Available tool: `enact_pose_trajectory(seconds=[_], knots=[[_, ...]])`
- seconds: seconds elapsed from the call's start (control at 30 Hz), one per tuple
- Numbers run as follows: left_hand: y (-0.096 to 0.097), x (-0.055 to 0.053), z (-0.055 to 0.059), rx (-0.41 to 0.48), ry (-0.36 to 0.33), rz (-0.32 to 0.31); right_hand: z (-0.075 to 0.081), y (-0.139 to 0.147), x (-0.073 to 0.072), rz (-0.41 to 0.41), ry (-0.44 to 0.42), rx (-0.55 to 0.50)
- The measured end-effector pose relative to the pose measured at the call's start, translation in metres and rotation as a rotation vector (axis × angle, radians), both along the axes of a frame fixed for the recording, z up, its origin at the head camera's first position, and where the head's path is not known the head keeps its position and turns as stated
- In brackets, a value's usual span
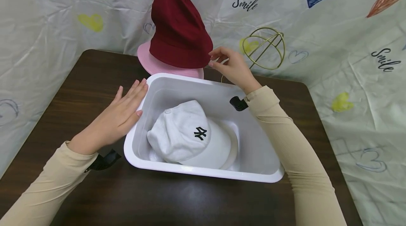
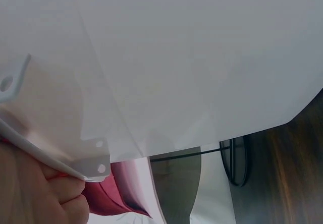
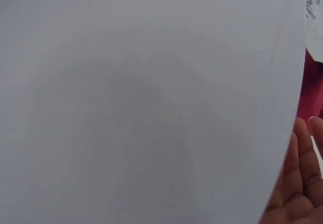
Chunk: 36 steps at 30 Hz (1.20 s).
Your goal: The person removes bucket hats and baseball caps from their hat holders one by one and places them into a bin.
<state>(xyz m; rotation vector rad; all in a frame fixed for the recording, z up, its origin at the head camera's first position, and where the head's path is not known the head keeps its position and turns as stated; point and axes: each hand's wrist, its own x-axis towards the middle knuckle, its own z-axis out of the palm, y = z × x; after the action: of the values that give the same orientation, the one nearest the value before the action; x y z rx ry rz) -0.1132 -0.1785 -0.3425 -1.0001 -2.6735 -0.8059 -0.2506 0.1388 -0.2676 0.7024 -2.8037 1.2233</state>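
My left hand (image 1: 122, 113) lies with straight fingers on the left rim of a white plastic basin (image 1: 206, 175). In the left wrist view its fingers (image 2: 68, 193) are at the rim's edge, against the basin's outer wall. Inside the basin sits a white baseball cap (image 1: 184, 131) with a black NY emblem. My right hand (image 1: 233, 67) reaches over the basin's far side, fingers loosely bent, fingertips right at the edge of a dark red bucket hat (image 1: 180, 29). Beneath that hat shows the brim of a pink hat (image 1: 146, 55). The right wrist view shows thumb and fingers (image 3: 305, 158) apart.
A gold wire hat stand (image 1: 264, 48) rises behind the basin, right of the red hat. The dark wooden table (image 1: 190, 201) ends at a printed cloth backdrop (image 1: 120, 7). Black straps with small devices (image 1: 238, 103) hang at both wrists.
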Motion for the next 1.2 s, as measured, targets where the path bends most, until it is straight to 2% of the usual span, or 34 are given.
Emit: enact_pose_trajectory(seconds=[0.27, 0.47, 0.77, 1.0, 1.2], knots=[[0.0, 0.001, 0.0, -0.009, 0.007, 0.009, 0.004, -0.007, -0.014, -0.05, 0.054, -0.023], [-0.002, 0.002, 0.0, -0.009, 0.007, 0.014, 0.01, -0.013, -0.019, -0.071, 0.05, 0.02], [-0.001, -0.001, 0.0, -0.014, 0.024, 0.011, 0.016, -0.021, -0.025, -0.146, 0.043, 0.085], [-0.001, -0.001, -0.001, -0.026, 0.019, 0.022, 0.018, -0.03, -0.03, -0.127, 0.056, 0.083], [0.0, 0.0, -0.002, -0.027, 0.022, 0.022, 0.021, -0.034, -0.033, -0.138, 0.029, 0.106]])
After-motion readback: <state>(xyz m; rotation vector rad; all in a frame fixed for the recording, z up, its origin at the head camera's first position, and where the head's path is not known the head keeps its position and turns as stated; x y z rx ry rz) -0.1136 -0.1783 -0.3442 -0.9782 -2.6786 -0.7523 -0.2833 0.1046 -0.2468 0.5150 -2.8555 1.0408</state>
